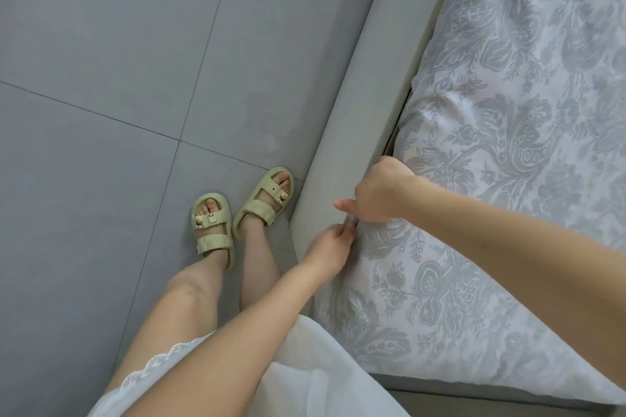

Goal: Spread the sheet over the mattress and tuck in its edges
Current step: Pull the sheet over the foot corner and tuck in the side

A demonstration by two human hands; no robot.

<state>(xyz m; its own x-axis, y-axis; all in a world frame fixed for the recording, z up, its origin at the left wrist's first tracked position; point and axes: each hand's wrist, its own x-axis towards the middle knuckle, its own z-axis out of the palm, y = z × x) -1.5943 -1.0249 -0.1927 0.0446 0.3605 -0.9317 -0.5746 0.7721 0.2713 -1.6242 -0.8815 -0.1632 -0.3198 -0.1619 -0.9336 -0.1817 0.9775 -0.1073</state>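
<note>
Both hands pinch the edge of the sheet (508, 145) at the side of the bed: the right hand (379, 193) is curled into a loose fist on the fabric with its thumb pointing outward, and just below it the left hand (330, 247) closes thumb and fingers on the same bunched edge, the two hands nearly touching. One large grey tiled floor (118, 61) fills the left half of the view, with four tiles meeting at a cross of grout lines and open standing room across it. One mattress lies under the sheet and fills the right half; the sheet is white with a grey floral pattern and lies spread over the top, mostly smooth, with soft creases near the hands. One grey padded bed frame rail (359, 85) runs diagonally between floor and mattress, and a narrow dark gap (394, 132) shows between rail and mattress just above the right hand. At the bottom right, the sheet's edge ends along the frame's corner. One white garment with a scalloped lace hem (162, 362) hangs at the bottom centre. Two pale yellow-green sandals (261, 201) stand side by side on the floor, close against the rail.
</note>
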